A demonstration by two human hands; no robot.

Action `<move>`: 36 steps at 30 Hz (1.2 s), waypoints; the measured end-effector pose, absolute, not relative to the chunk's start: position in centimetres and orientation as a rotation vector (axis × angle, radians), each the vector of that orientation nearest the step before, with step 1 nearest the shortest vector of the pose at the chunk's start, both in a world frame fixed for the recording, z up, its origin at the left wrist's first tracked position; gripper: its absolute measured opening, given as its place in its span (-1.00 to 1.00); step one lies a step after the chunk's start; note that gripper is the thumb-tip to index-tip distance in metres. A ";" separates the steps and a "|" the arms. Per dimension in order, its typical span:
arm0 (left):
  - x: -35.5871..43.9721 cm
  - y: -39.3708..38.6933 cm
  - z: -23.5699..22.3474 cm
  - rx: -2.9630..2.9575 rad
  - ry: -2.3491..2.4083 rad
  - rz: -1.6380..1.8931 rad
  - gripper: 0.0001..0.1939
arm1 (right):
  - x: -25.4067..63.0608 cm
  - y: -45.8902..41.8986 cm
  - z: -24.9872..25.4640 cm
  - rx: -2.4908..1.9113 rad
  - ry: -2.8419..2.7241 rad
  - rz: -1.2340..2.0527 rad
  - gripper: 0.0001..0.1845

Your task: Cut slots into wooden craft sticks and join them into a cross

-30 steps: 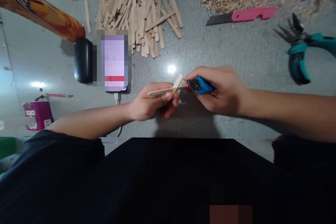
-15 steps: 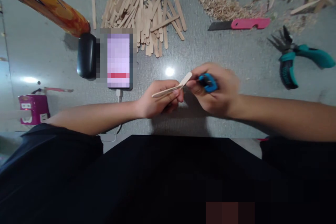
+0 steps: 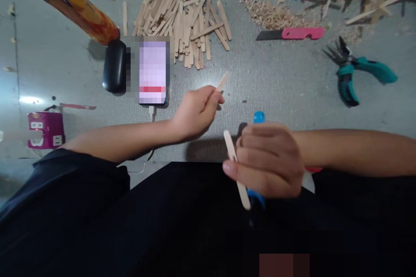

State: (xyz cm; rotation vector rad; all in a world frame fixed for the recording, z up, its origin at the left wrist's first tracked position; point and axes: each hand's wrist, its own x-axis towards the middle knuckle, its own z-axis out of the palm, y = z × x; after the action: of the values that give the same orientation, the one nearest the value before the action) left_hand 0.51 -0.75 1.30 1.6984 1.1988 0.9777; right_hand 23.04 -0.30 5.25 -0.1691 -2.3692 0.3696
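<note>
Grey textured bench [image 3: 286,78] spreads beyond both hands. The left hand [image 3: 196,110] pinches a flat, pale wooden stick [image 3: 222,81]; the right hand [image 3: 269,160], nearer the black shirt [image 3: 182,216], grips a second flat wooden stick [image 3: 242,194] plus a blue tool [image 3: 259,117], its end unclear. That crowded grip could let either slip.

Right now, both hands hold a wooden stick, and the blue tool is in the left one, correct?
Not quite: the head view shows the blue tool in the right hand, not the left hand. Each does hold a wooden stick.
</note>
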 end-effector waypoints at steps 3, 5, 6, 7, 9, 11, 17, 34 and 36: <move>0.6 -0.7 1.1 1.482 1.042 1.014 -0.52 | 23.0 -0.2 5.5 0.085 -2.321 -0.030 -0.84; 0.8 -0.9 1.1 1.354 1.015 1.038 -0.51 | 23.4 1.2 4.9 0.022 -2.455 -0.067 -0.81; 0.8 -1.0 1.1 1.296 1.008 1.054 -0.51 | 23.6 2.1 4.5 -0.035 -2.550 -0.081 -0.75; 0.9 -1.1 1.0 1.243 1.001 1.066 -0.51 | 24.0 3.0 4.1 -0.044 -2.627 -0.130 -0.73; 1.0 -1.1 1.0 1.164 0.986 1.079 -0.50 | 24.5 4.6 3.2 -0.107 -2.808 -0.171 -0.74; 1.0 -1.0 1.0 1.119 0.979 1.098 -0.52 | 24.8 5.7 2.4 -0.164 -2.919 -0.058 -0.74; 0.7 -0.8 1.6 1.101 1.059 1.102 -0.57 | 25.1 5.9 2.7 -0.355 -2.831 0.551 -0.84; 0.3 -0.4 2.4 1.019 0.963 1.049 -0.58 | 25.3 7.4 3.7 -0.650 -2.145 1.763 -0.69; 0.3 -0.4 2.6 1.008 0.953 1.031 -0.58 | 25.5 7.4 3.6 -0.660 -2.154 1.779 -0.70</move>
State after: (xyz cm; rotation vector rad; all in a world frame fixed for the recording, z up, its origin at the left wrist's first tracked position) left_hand 0.25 -0.36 2.56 1.0077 0.9531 1.0311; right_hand 25.46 7.37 3.65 -0.6603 -2.1541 1.7785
